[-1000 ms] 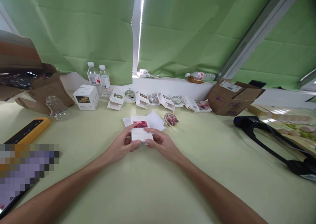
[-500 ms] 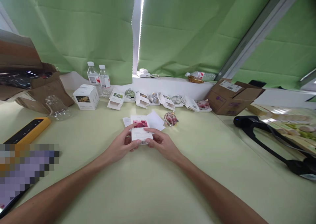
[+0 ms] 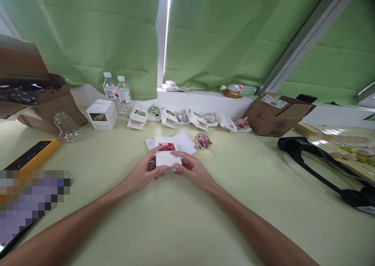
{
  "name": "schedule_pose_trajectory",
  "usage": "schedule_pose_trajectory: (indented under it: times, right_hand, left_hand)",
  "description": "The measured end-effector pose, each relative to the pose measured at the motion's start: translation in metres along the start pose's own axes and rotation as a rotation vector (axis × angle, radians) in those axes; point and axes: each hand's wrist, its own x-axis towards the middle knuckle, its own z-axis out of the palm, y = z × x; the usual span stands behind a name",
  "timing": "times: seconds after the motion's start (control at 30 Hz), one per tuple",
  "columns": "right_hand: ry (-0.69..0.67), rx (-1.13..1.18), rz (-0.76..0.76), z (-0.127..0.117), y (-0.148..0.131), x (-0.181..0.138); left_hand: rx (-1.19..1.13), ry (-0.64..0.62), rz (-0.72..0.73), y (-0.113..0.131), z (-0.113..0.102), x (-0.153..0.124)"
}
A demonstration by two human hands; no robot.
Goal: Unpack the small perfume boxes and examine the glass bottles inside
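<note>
The left hand (image 3: 145,170) and the right hand (image 3: 191,170) are holding a white cardboard box with a pink-red printed picture (image 3: 165,160) between them, fingers (image 3: 180,155) pressing its opposite sides, neither hand being nearer. The box is sitting over the pale green surface (image 3: 187,223), contact being hidden, its long axis apparently running near to far and its barcode end (image 3: 170,169) facing the near side. A clear, ball-shaped ornament with reddish contents (image 3: 202,141) is resting beyond the right hand, just beside white paper sheets (image 3: 184,141)

Showed a bare left hand (image 3: 145,168) and bare right hand (image 3: 195,171) with slender fingers (image 3: 153,152); had bare wrists (image 3: 126,184) and forearms (image 3: 88,217) too, narrow at the far end, broader toward the near side.
</note>
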Motion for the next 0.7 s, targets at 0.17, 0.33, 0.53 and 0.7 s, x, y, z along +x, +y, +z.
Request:
schedule_pose_trajectory:
  times: [0.17,0.33,0.53,0.7]
  right_hand:
    - [-0.004,0.005,0.01,-0.0001,-0.0004,0.0001]
    - [-0.005,0.007,0.006,-0.0007,0.0009,0.0004]
    - [-0.006,-0.005,-0.004,-0.0004,0.003,-0.0001]
    - [-0.005,-0.013,-0.004,0.0002,0.0018,0.0003]
  left_hand:
    - [0.002,-0.005,0.009,0.0002,-0.0004,0.0001]
    - [0.021,-0.005,0.001,0.0016,-0.0001,-0.0008]
    - [0.018,-0.002,0.001,0.0011,-0.0002,-0.0005]
    - [0.028,0.006,0.003,-0.0005,-0.0004,0.0001]
